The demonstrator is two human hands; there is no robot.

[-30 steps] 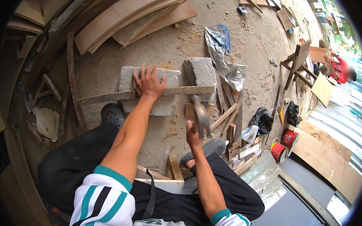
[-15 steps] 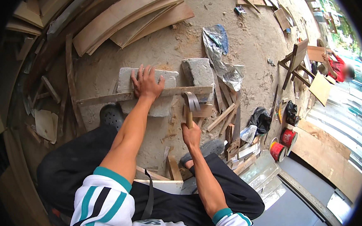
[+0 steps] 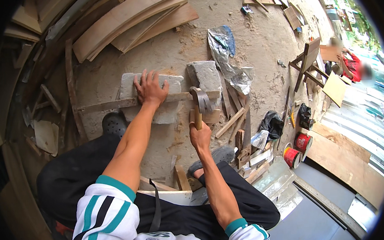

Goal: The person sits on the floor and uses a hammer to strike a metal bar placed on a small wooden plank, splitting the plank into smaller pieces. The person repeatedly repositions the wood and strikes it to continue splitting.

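My left hand point(image 3: 152, 88) lies with spread fingers across a long narrow wooden strip point(image 3: 107, 106) and the pale concrete block point(image 3: 129, 83) beneath it. Toward its right end the strip crosses a second concrete block point(image 3: 203, 75). In my right hand point(image 3: 200, 137) is a claw hammer point(image 3: 204, 102), gripped by its wooden handle. The hammer's metal head overlaps the strip near that end; whether it touches the wood I cannot tell. A short wood piece point(image 3: 211, 116) lies partly behind the hammer.
Curved boards point(image 3: 124, 18) are stacked at the far left. Crumpled silver sheeting point(image 3: 228, 58) lies beyond the blocks. Right of my foot are wood scraps, a handsaw point(image 3: 244, 156), a black plastic bag point(image 3: 272, 124) and red cans point(image 3: 292, 157). Another person point(image 3: 352, 67) works near a wooden chair point(image 3: 307, 60).
The view has shifted slightly, so the scene sits further left. The hammer head has moved a little farther from me over the strip. My left hand keeps its place on the strip.
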